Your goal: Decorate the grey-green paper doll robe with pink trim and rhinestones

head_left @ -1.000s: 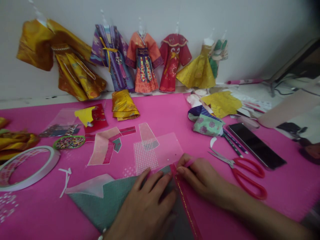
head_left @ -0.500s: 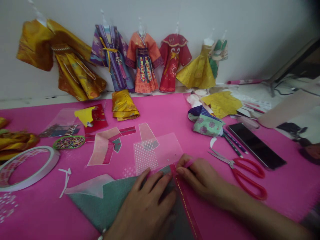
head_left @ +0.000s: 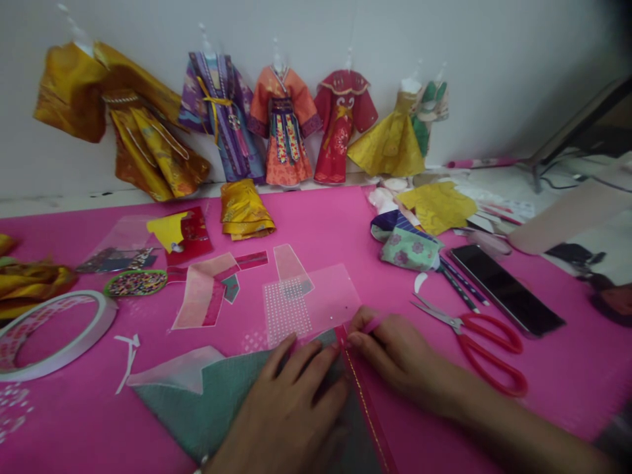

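My left hand point(head_left: 299, 401) lies flat with its fingers spread on a piece of green fabric point(head_left: 232, 382), pressing it to the table. Along the fabric's right edge runs a narrow red trim point(head_left: 363, 395) with a gold stitched line. At the trim's far end, my right hand point(head_left: 390, 349) is closed in a pinch, thumb and forefinger together on its edge. A thin pink strip point(head_left: 374, 323) shows between those fingers; where it leads is hidden. Just beyond both hands is a clear sheet of small pearl beads point(head_left: 291, 306).
Red-handled scissors point(head_left: 474, 336) lie right of my right hand, with a phone point(head_left: 508, 289) and pencils point(head_left: 461, 283) behind. A tape roll point(head_left: 99, 329) sits left. Cut fabric pieces point(head_left: 197, 296) lie mid-table. Several miniature dresses point(head_left: 284, 131) lean on the wall.
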Tool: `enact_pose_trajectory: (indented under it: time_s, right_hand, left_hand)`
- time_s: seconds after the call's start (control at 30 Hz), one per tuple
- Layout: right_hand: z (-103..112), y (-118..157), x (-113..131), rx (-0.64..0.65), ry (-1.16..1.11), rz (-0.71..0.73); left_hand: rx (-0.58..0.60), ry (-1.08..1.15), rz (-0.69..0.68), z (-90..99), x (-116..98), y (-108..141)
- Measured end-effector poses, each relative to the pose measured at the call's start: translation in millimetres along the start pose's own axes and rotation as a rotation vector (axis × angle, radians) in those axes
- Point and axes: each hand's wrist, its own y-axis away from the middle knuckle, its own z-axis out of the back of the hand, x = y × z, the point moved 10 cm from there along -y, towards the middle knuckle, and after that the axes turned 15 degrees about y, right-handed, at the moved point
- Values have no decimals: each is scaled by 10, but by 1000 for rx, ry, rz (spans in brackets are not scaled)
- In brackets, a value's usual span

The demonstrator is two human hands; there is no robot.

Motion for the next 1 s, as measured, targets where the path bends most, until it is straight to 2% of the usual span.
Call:
enact_pose_trajectory:
  time_s: [0.2, 0.47, 0.63, 0.7, 0.83, 1.0]
  right_hand:
    - [44, -14, -119, -67, -121, -52]
    - [197, 49, -536, -364, -601, -275]
    - [359, 74, -590, -519, -624, -246]
    - [391, 70, -578, -527, -587, -234]
    - [378, 44, -489, -463, -496, -208]
    - [348, -9, -358, -405, -392, -117]
  left_hand:
    - [-20, -18, -11, 15, 2, -3]
    - [-41, -73, -37, 29, -14, -11]
    - [-38, -119, -109, 18, -62, 21]
    - [-26, -141, -142, 7, -91, 26]
    - [7, -153, -169, -9, -124, 18]
    - [-14, -142, -87, 47, -43, 21]
